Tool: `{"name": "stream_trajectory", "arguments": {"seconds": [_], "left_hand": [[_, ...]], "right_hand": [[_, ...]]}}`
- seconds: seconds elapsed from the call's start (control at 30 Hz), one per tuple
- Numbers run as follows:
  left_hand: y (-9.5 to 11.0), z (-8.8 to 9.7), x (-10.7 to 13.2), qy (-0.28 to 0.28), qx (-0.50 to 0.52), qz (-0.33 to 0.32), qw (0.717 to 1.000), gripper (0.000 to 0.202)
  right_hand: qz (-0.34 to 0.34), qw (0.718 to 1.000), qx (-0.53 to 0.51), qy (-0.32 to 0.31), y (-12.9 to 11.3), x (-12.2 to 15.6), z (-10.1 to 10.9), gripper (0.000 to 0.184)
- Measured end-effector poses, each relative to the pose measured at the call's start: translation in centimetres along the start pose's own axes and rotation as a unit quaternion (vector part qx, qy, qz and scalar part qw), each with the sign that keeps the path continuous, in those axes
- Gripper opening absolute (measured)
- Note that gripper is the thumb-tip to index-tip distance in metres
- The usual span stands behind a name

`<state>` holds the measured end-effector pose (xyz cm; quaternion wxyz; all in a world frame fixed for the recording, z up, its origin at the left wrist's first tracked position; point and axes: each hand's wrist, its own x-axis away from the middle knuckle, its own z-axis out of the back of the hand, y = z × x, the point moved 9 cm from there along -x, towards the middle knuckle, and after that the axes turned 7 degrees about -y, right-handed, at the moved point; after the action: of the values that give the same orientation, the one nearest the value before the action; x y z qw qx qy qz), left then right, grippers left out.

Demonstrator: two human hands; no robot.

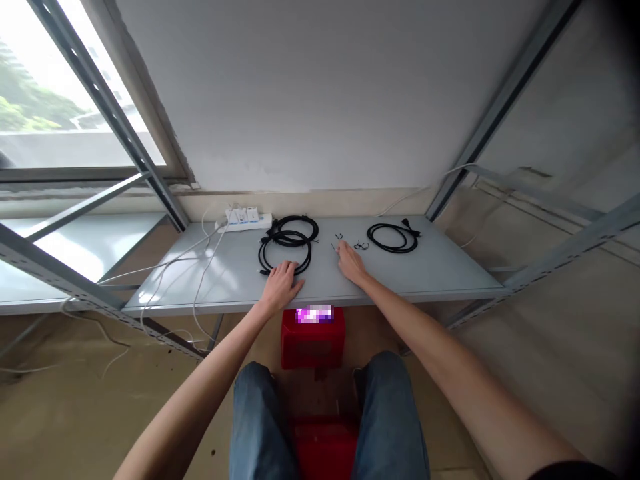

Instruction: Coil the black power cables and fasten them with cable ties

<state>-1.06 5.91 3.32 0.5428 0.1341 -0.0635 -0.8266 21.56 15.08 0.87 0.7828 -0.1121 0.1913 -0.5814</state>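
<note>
My left hand (pixel 281 283) lies flat on the grey shelf (pixel 440 273), fingers spread, its tips touching the near edge of a coiled black cable (pixel 285 255). A second black coil (pixel 295 228) lies just behind that one. My right hand (pixel 350 261) rests on the shelf with its fingers drawn together at a small wire tie (pixel 334 247); whether it grips the tie is too small to tell. More small ties (pixel 361 245) lie just right of that hand. A third coiled black cable (pixel 393 237) with a plug lies farther right.
A white power strip (pixel 247 219) with white leads trailing off the left edge sits at the back left. Metal rack uprights cross on both sides. A red crate (pixel 313 337) stands under the shelf between my knees. A window is at the far left.
</note>
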Motion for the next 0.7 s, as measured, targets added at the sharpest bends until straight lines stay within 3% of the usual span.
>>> {"name": "stream_trajectory", "arguments": {"seconds": [0.1, 0.23, 0.33, 0.47, 0.57, 0.7], "left_hand": [[0.6, -0.6, -0.1, -0.004, -0.079, 0.016, 0.997, 0.034], [1.9, -1.1, -2.2, -0.003, -0.129, 0.046, 0.991, 0.020], [2.5, -1.0, -3.3, 0.001, -0.131, 0.045, 0.990, 0.023], [2.0, -1.5, -3.6, -0.034, -0.100, 0.076, 0.992, 0.033], [1.6, -2.0, -3.6, -0.051, -0.065, 0.088, 0.993, 0.033], [1.3, -1.9, -3.6, -0.024, -0.030, 0.068, 0.997, 0.032]], "right_hand": [[0.017, 1.000, -0.015, 0.015, -0.7, 0.3, 0.4, 0.045], [0.054, 0.998, -0.030, 0.029, -2.2, 1.7, 0.8, 0.034], [0.104, 0.992, -0.068, 0.012, -3.6, 3.1, 0.5, 0.028], [0.164, 0.972, -0.162, -0.047, -4.7, 3.9, -0.4, 0.018], [0.141, 0.956, -0.256, -0.030, -3.6, 3.0, -0.1, 0.008], [0.062, 0.909, -0.411, 0.010, -2.1, 1.1, -0.5, 0.020]]}}
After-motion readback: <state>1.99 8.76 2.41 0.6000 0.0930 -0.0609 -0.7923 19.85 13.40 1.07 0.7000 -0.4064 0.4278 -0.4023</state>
